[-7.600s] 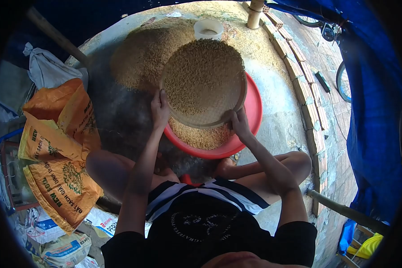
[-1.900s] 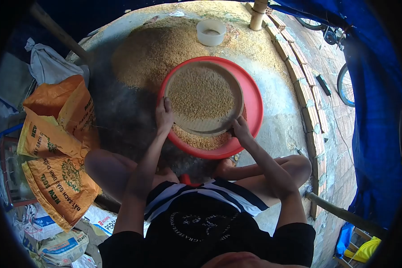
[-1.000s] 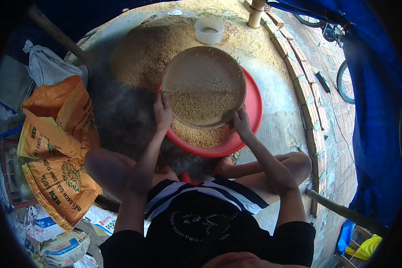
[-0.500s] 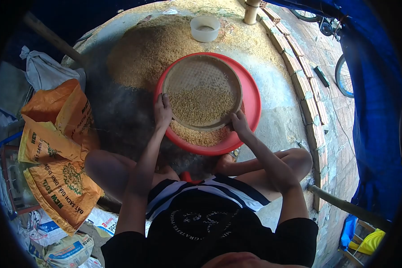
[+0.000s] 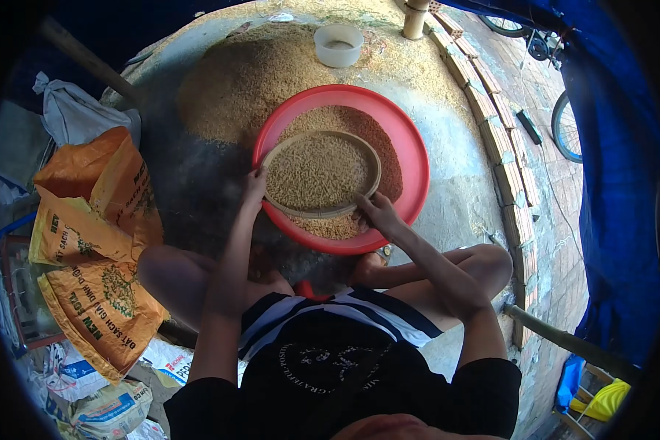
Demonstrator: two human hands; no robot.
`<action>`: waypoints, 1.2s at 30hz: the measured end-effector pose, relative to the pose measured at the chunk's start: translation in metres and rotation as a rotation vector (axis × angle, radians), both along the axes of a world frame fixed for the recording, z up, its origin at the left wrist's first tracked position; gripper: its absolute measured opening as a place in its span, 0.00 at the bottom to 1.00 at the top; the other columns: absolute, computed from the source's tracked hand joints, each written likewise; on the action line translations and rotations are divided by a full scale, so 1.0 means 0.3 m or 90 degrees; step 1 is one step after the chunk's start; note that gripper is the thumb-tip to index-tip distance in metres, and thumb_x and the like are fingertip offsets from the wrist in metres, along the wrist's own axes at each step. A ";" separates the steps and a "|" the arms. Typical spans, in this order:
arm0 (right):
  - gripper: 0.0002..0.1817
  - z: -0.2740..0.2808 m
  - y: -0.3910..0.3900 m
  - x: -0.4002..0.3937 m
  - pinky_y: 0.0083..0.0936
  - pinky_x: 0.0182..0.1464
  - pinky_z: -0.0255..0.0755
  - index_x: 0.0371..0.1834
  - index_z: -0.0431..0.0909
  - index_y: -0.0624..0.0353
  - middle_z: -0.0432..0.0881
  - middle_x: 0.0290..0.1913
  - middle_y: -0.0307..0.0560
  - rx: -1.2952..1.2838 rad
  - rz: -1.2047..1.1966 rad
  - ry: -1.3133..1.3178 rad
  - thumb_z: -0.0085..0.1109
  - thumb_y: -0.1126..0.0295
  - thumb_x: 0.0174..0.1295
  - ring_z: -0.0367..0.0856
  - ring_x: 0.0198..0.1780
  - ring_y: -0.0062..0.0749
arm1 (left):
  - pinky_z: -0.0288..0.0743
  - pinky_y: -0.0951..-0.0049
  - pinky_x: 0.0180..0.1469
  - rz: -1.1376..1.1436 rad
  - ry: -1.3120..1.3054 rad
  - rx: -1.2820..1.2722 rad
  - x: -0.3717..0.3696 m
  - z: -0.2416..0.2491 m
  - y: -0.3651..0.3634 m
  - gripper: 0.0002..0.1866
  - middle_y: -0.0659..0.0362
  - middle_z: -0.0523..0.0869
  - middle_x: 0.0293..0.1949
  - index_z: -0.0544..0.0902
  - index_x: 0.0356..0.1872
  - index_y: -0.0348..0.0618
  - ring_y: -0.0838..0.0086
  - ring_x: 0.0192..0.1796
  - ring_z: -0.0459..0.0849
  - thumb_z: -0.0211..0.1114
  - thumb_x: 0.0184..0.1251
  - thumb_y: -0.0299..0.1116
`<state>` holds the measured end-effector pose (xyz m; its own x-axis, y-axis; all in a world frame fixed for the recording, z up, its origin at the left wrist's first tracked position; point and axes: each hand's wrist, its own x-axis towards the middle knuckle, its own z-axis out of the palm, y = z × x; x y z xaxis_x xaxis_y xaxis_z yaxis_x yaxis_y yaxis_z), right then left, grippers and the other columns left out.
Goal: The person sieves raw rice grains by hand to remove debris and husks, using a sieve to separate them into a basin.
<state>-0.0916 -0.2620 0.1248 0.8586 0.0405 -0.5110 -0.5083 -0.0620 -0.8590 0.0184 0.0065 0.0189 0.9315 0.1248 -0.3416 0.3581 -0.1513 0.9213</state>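
Over a wide red plastic basin (image 5: 415, 161), a round woven sieve (image 5: 323, 213) is held between my hands. Grain (image 5: 319, 169) that looks like unhusked rice spreads across most of its mesh. My left hand (image 5: 254, 186) grips the rim on the left side. On the lower right, my right hand (image 5: 378, 213) has its fingers closed on the rim, partly tucked under it. Below the sieve, the basin holds a layer of finer tan and reddish grain (image 5: 389, 143); the sieve hides part of it.
A grain heap (image 5: 249, 88) lies on the concrete floor beyond the basin, with a translucent tub (image 5: 338, 55) beside it. Orange sacks (image 5: 99, 271) stand at my left. A brick edging (image 5: 495, 139) runs along the right, below a blue tarp (image 5: 623, 183).
The sieve has tipped and shifted toward me and left, uncovering more of the basin's far side. Its grain has spread from the near half over the mesh. Both hands still hold the rim.
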 end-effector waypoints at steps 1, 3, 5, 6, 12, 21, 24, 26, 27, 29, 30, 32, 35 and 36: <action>0.14 0.012 0.001 0.013 0.17 0.13 0.64 0.34 0.67 0.63 0.74 0.19 0.43 0.021 -0.009 -0.048 0.41 0.62 0.58 0.70 0.13 0.21 | 0.70 0.72 0.27 0.018 0.010 -0.086 -0.002 0.044 -0.001 0.15 0.56 0.75 0.23 0.74 0.35 0.34 0.76 0.27 0.77 0.49 0.57 0.37; 0.15 -0.007 -0.043 0.038 0.17 0.16 0.66 0.30 0.67 0.65 0.72 0.19 0.43 0.043 -0.049 -0.051 0.40 0.61 0.58 0.68 0.13 0.22 | 0.69 0.75 0.16 0.040 0.039 -0.058 -0.035 0.142 -0.078 0.14 0.55 0.75 0.23 0.73 0.33 0.34 0.73 0.21 0.77 0.48 0.58 0.37; 0.14 -0.117 -0.105 0.049 0.17 0.15 0.66 0.29 0.68 0.66 0.72 0.19 0.44 0.016 -0.112 0.082 0.40 0.64 0.57 0.69 0.13 0.23 | 0.66 0.76 0.09 -0.062 -0.086 0.205 -0.096 0.219 -0.152 0.14 0.53 0.76 0.23 0.72 0.32 0.34 0.69 0.16 0.76 0.46 0.58 0.37; 0.12 -0.165 -0.121 0.043 0.18 0.15 0.66 0.27 0.68 0.67 0.72 0.19 0.45 -0.078 -0.065 0.139 0.39 0.67 0.55 0.70 0.14 0.25 | 0.69 0.71 0.15 -0.066 -0.108 0.180 -0.115 0.219 -0.174 0.14 0.49 0.76 0.23 0.71 0.32 0.33 0.63 0.20 0.77 0.46 0.58 0.37; 0.10 -0.114 -0.071 0.028 0.19 0.15 0.68 0.34 0.64 0.65 0.73 0.21 0.45 -0.088 -0.066 0.078 0.39 0.69 0.56 0.72 0.15 0.26 | 0.67 0.66 0.31 -0.048 -0.249 0.277 -0.081 0.151 -0.129 0.13 0.47 0.76 0.24 0.71 0.33 0.32 0.58 0.31 0.77 0.47 0.58 0.35; 0.09 -0.077 -0.034 0.043 0.20 0.14 0.66 0.38 0.58 0.64 0.72 0.20 0.46 -0.178 -0.123 -0.308 0.39 0.70 0.57 0.72 0.13 0.28 | 0.65 0.68 0.33 0.025 -0.351 0.133 -0.076 0.313 -0.127 0.15 0.47 0.76 0.26 0.71 0.34 0.33 0.57 0.29 0.74 0.43 0.61 0.37; 0.09 -0.130 -0.060 0.042 0.20 0.13 0.66 0.36 0.60 0.64 0.73 0.20 0.47 -0.104 -0.100 -0.051 0.39 0.70 0.57 0.71 0.13 0.28 | 0.65 0.64 0.33 -0.011 -0.263 0.247 -0.065 0.132 -0.121 0.16 0.44 0.75 0.25 0.71 0.32 0.33 0.53 0.30 0.73 0.42 0.60 0.38; 0.09 -0.166 -0.082 0.039 0.20 0.13 0.66 0.36 0.61 0.64 0.73 0.20 0.47 -0.080 -0.081 0.084 0.39 0.70 0.57 0.71 0.13 0.28 | 0.65 0.59 0.36 -0.043 -0.131 0.271 -0.067 0.063 -0.109 0.17 0.43 0.76 0.27 0.72 0.31 0.33 0.51 0.34 0.74 0.42 0.60 0.40; 0.09 -0.173 -0.084 0.036 0.19 0.13 0.65 0.36 0.61 0.63 0.71 0.18 0.46 -0.054 -0.062 0.104 0.38 0.69 0.57 0.69 0.12 0.26 | 0.65 0.59 0.36 -0.039 -0.132 0.271 -0.067 0.071 -0.107 0.17 0.43 0.76 0.27 0.72 0.31 0.33 0.51 0.34 0.74 0.42 0.60 0.40; 0.09 -0.190 -0.086 0.043 0.19 0.12 0.64 0.36 0.61 0.62 0.69 0.17 0.45 -0.026 -0.041 0.123 0.38 0.68 0.57 0.67 0.11 0.24 | 0.65 0.67 0.32 -0.027 -0.203 0.325 -0.064 0.086 -0.105 0.17 0.47 0.75 0.23 0.72 0.34 0.34 0.62 0.28 0.74 0.44 0.60 0.39; 0.09 -0.156 -0.069 0.045 0.18 0.12 0.64 0.36 0.61 0.61 0.70 0.17 0.45 -0.052 -0.092 0.022 0.38 0.68 0.57 0.67 0.11 0.23 | 0.65 0.67 0.32 -0.028 -0.203 0.325 -0.064 0.120 -0.108 0.17 0.47 0.75 0.23 0.72 0.34 0.34 0.62 0.28 0.74 0.44 0.60 0.39; 0.09 -0.086 -0.050 0.043 0.17 0.12 0.64 0.37 0.61 0.61 0.70 0.17 0.45 -0.079 -0.147 -0.078 0.38 0.68 0.57 0.67 0.11 0.23 | 0.64 0.69 0.30 0.016 -0.325 0.222 -0.065 0.245 -0.126 0.15 0.50 0.74 0.20 0.72 0.34 0.34 0.64 0.23 0.71 0.43 0.61 0.37; 0.09 -0.006 -0.033 0.049 0.17 0.12 0.64 0.37 0.61 0.61 0.71 0.20 0.45 -0.157 -0.142 -0.328 0.39 0.68 0.57 0.67 0.12 0.22 | 0.63 0.71 0.28 0.067 -0.412 0.089 -0.099 0.422 -0.148 0.14 0.50 0.71 0.19 0.71 0.35 0.34 0.66 0.21 0.67 0.43 0.61 0.36; 0.09 0.008 -0.024 0.048 0.17 0.13 0.65 0.38 0.60 0.61 0.71 0.21 0.44 -0.118 -0.145 -0.346 0.38 0.69 0.57 0.69 0.13 0.23 | 0.63 0.71 0.28 0.069 -0.412 0.091 -0.090 0.415 -0.140 0.14 0.50 0.71 0.19 0.71 0.35 0.34 0.66 0.21 0.67 0.43 0.61 0.36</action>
